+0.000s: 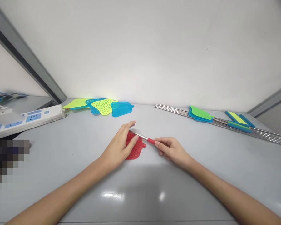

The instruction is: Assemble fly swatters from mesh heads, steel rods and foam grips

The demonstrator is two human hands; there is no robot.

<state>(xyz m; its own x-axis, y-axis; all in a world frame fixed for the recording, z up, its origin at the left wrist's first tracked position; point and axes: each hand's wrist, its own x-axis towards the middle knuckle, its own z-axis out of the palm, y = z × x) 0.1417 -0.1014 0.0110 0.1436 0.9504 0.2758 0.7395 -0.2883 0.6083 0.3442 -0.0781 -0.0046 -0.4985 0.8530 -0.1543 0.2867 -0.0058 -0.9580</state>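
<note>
A red perforated fly swatter head (pixel 136 150) lies flat on the grey table, with its narrow neck pointing right. My left hand (pixel 120 142) rests over its left part, fingers stretched out and thumb apart. The left thumb tip touches or lies just over the far end of a thin metal rod (pixel 143 136); whether it presses on the rod I cannot tell. Closed around the red grip (pixel 151 141) at the rod's near end is my right hand (pixel 170 148). The rod slants up and left above the swatter head, seemingly apart from its neck.
Yellow and blue swatter heads (pixel 123 109) overlap by the back wall. Several metal rods (pixel 172 109) lie at right, with green and blue heads (pixel 200 113) and blue and yellow strips (pixel 239 118) on or beside them. A white power strip (pixel 49 113) is at left.
</note>
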